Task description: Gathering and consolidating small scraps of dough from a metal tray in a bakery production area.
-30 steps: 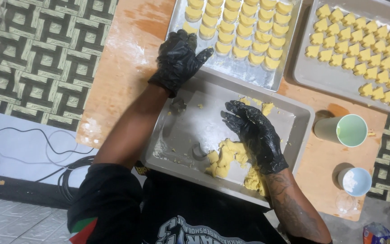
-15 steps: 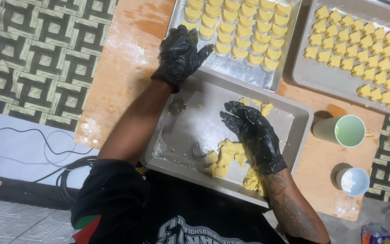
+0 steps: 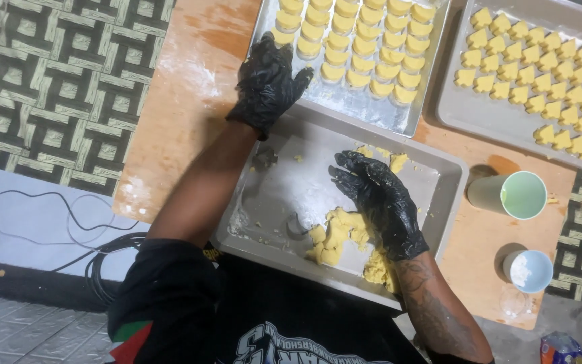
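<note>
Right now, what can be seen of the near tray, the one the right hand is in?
The near tray is a shallow, rectangular, dull grey metal pan with a raised rim, lying flat on the orange board, turned slightly askew. Flour dusts its floor. Lumps of yellow dough sit toward its near side, with small bits at the far edge. The right hand, in a black glove, rests inside over the dough; the left hand lies by its far left corner.

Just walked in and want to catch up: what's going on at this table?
A person in black gloves works yellow dough over metal trays. The left hand rests on the near corner of a tray of round dough pieces. The right hand presses down in the nearest tray, beside a lump of dough. Another tray of shaped pieces and two cups sit alongside.
</note>
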